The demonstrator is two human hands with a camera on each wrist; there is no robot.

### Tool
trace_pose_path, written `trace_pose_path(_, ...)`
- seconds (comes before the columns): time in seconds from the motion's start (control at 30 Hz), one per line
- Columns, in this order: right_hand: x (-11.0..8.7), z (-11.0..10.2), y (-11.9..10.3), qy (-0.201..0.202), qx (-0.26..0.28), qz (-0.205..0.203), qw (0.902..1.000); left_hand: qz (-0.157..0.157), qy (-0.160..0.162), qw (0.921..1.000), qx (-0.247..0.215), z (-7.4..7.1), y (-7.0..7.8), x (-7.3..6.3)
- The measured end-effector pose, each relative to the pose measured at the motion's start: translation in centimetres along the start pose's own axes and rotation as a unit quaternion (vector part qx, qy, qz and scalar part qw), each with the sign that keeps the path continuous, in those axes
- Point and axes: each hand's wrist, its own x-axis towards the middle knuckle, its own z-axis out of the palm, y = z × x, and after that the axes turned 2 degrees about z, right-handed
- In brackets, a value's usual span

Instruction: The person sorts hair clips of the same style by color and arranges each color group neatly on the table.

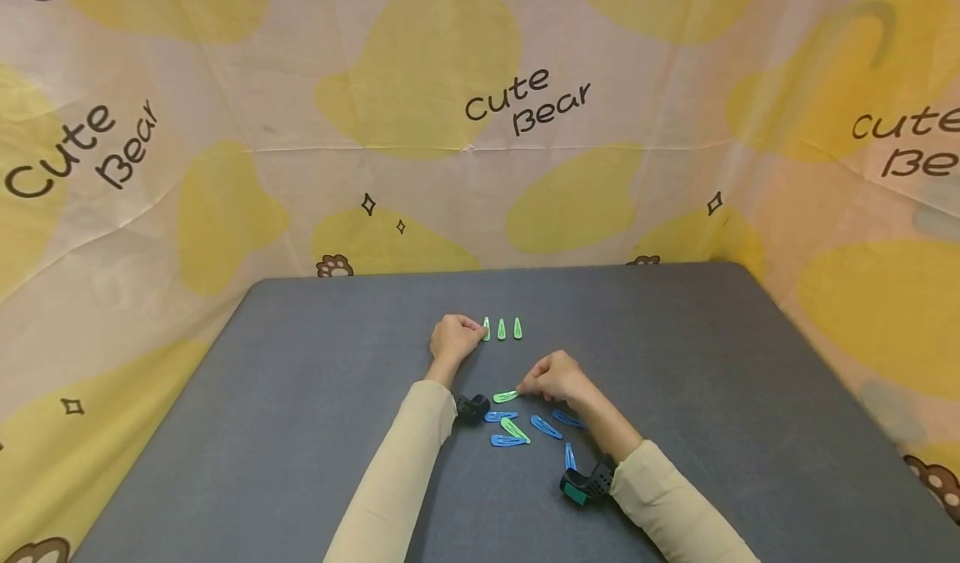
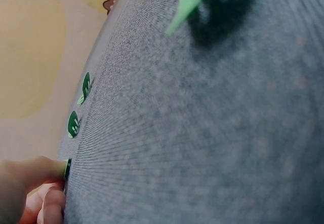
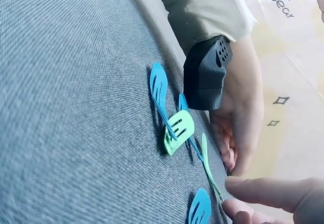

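At the left end of a short row of green hair clips, my left hand (image 1: pixel 454 337) has its thumb and fingertips on a green hair clip (image 1: pixel 486 329). Two more upright clips, the middle one (image 1: pixel 502 329) and the right one (image 1: pixel 517 328), stand beside it in line. My right hand (image 1: pixel 557 376) pinches the right end of another green hair clip (image 1: pixel 506 397), nearer to me. In the right wrist view, that clip (image 3: pixel 206 160) slants towards the thumb and finger. In the left wrist view, the fingers largely cover the left hand's clip (image 2: pixel 68 168).
Below the right hand lie a loose green clip (image 1: pixel 515 430) over blue clips (image 1: pixel 508 440), and more blue ones (image 1: pixel 546 427). One blue clip (image 1: pixel 570 456) is by the right wrist camera (image 1: pixel 587 481). A grey cloth table (image 1: pixel 262 429) meets a printed curtain (image 1: pixel 420 71).
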Motion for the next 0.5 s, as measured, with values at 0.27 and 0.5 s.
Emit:
trace_pose_path(0.27, 0.03, 0.20, 0.07, 0.004, -0.021, -0.014, 0.9997, -0.001, 0.002, 1.0000, 0.002, -0.10, 0.11, -0.16)
trace_pose_path(0.5, 0.05, 0.37, 0.00, 0.011, -0.038, -0.012, 0.9992, -0.003, 0.000, 1.0000, 0.002, -0.11, 0.10, -0.11)
